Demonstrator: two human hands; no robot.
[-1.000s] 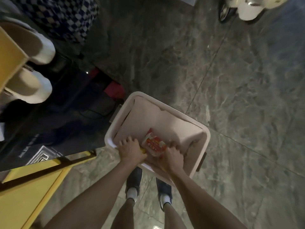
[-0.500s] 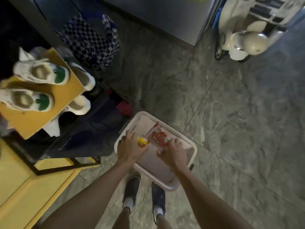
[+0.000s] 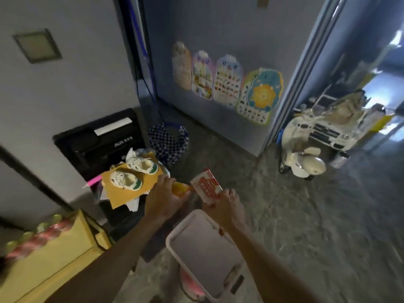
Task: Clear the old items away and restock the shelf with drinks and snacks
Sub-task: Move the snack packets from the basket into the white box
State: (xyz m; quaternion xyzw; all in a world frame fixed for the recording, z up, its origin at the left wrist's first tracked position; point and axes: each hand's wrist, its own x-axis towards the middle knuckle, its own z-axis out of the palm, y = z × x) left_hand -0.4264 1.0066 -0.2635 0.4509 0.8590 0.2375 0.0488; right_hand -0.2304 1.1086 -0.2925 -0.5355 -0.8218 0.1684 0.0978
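Observation:
My right hand [image 3: 225, 207] grips a white-and-red snack packet [image 3: 205, 186] by its lower edge, held tilted above the floor. A small orange-yellow packet [image 3: 181, 189] sits in my left hand [image 3: 162, 199], just left of the red one. Both hands are raised above a pale plastic basket [image 3: 175, 234] standing on the floor below them; the part of its inside that I can see holds nothing. At the lower left, a yellow shelf [image 3: 54, 254] carries a row of red and green cans [image 3: 32, 235].
A black appliance [image 3: 96, 145] stands by the wall with a yellow card and two white shoes [image 3: 133, 172] on top. A checked bag [image 3: 168, 143] lies behind it. A toy scooter [image 3: 303, 158] and cart stand at the right doorway. Stone floor stretches to the right.
Both hands have lifted the two packets up out of the basket. My view has swung upward from the floor to the wall and doorway.

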